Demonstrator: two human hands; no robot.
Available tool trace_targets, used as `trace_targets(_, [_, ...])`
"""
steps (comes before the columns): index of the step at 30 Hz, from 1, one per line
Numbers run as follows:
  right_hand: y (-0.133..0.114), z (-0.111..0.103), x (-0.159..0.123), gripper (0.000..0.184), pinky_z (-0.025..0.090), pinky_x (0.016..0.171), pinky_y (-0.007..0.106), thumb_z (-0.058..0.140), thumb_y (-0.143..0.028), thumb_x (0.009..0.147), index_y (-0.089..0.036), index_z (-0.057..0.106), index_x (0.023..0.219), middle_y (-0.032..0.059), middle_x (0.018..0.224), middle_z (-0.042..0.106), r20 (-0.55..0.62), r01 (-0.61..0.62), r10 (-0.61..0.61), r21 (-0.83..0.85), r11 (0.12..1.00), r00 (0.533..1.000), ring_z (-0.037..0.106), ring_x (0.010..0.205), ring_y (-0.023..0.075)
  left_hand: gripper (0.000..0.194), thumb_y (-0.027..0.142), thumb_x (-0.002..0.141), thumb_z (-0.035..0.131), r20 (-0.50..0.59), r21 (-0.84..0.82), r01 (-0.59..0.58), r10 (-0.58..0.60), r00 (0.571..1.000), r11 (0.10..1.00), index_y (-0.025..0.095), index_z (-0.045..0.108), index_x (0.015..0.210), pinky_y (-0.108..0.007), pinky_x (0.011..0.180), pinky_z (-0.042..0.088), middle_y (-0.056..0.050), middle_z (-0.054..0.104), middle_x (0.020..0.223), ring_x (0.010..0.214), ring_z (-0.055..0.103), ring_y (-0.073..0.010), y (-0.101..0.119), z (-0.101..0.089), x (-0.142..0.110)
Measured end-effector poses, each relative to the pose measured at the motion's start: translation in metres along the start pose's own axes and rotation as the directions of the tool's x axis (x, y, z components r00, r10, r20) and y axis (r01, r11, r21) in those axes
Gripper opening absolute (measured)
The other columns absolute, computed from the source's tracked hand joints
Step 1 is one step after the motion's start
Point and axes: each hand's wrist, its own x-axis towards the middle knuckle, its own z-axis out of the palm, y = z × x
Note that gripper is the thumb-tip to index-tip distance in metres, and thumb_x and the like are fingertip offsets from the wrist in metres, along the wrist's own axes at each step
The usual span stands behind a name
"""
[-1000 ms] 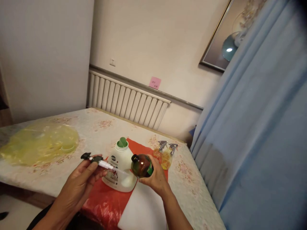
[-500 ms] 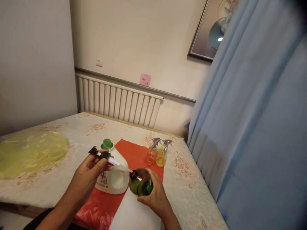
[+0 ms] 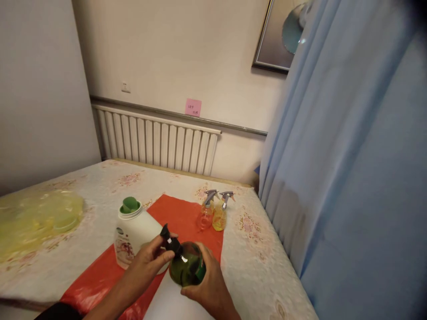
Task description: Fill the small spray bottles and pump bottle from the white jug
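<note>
My left hand is closed around the collar of a black pump head, which sits at the mouth of a green bottle. The pump's dip tube is now inside the bottle. My right hand wraps the bottle's body from the right and keeps it tilted with its neck to the left. Just behind my left hand stands a large white jug with a green funnel-like piece in its mouth. Whether the pump is threaded on cannot be seen.
Two spray bottles, one pink and one yellow, stand on a red sheet. A yellow translucent bag lies at left on the floral cloth. A blue curtain hangs at right.
My left hand has moved right and down, sliding the pump's tube into the green bottle until the black head met its neck. The view has shifted slightly.
</note>
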Motion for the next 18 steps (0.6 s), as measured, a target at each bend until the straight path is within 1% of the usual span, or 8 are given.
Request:
trace_targets(2, [0.001,-0.001,-0.002,0.097,0.041,0.107,0.044,0.084,-0.003,0.041,-0.024,0.054,0.131,0.0073,0.128,0.061,-0.013,-0.019,0.019,0.016,1.0,1.0,0.054,0.123,0.0335,0.042,0.039,0.077,0.068,0.025,0.026,0.009,-0.009,1.0,1.0,0.021,0.067,0.115,-0.036,0.085,0.052,-0.005,0.074,0.106,0.095,0.067,-0.0269,-0.008,0.005,0.002])
trace_targets(4, [0.003,-0.001,-0.004,0.097,0.041,0.107,0.045,0.084,-0.003,0.04,-0.023,0.055,0.131,0.0078,0.128,0.062,-0.029,-0.052,0.052,0.024,0.998,0.998,0.054,0.123,0.0348,0.043,0.036,0.078,0.068,0.037,0.016,0.019,-0.02,0.999,1.0,0.02,0.066,0.118,-0.037,0.089,0.051,-0.006,0.073,0.111,0.099,0.066,-0.0271,-0.014,0.009,0.003])
trace_targets(8, [0.015,0.005,-0.006,0.101,0.039,0.109,0.045,0.083,-0.002,0.038,-0.022,0.054,0.132,0.0087,0.131,0.06,-0.039,-0.127,0.13,0.08,0.989,0.991,0.053,0.125,0.0355,0.046,0.036,0.081,0.066,0.125,-0.076,0.046,-0.037,0.992,0.996,0.022,0.063,0.125,-0.04,0.095,0.049,-0.007,0.071,0.118,0.106,0.065,-0.0279,-0.023,0.011,0.005])
trace_targets(11, [0.026,0.012,-0.006,0.1,0.043,0.106,0.044,0.082,-0.003,0.039,-0.024,0.054,0.132,0.0065,0.129,0.063,-0.047,-0.119,0.128,0.155,0.981,0.991,0.056,0.122,0.0343,0.046,0.036,0.081,0.067,0.178,-0.142,0.079,-0.053,0.983,0.987,0.025,0.064,0.125,-0.04,0.097,0.049,-0.007,0.069,0.124,0.113,0.062,-0.0292,-0.024,0.012,0.006])
trace_targets(14, [0.032,0.017,-0.006,0.097,0.045,0.105,0.043,0.082,-0.006,0.04,-0.025,0.055,0.132,0.006,0.129,0.063,-0.042,-0.112,0.123,0.201,0.973,0.992,0.057,0.122,0.034,0.05,0.037,0.077,0.071,0.143,-0.184,0.112,-0.087,0.986,0.976,0.024,0.065,0.124,-0.041,0.096,0.05,-0.008,0.067,0.127,0.116,0.06,-0.0311,-0.022,0.016,0.006])
trace_targets(18, [0.028,0.018,-0.005,0.094,0.045,0.104,0.042,0.081,-0.006,0.041,-0.025,0.056,0.13,0.006,0.129,0.064,-0.029,-0.113,0.122,0.226,0.967,0.992,0.057,0.122,0.0339,0.054,0.036,0.073,0.073,0.074,-0.229,0.142,-0.129,0.989,0.963,0.021,0.065,0.125,-0.042,0.093,0.051,-0.009,0.071,0.118,0.102,0.066,-0.0287,-0.02,0.02,0.007])
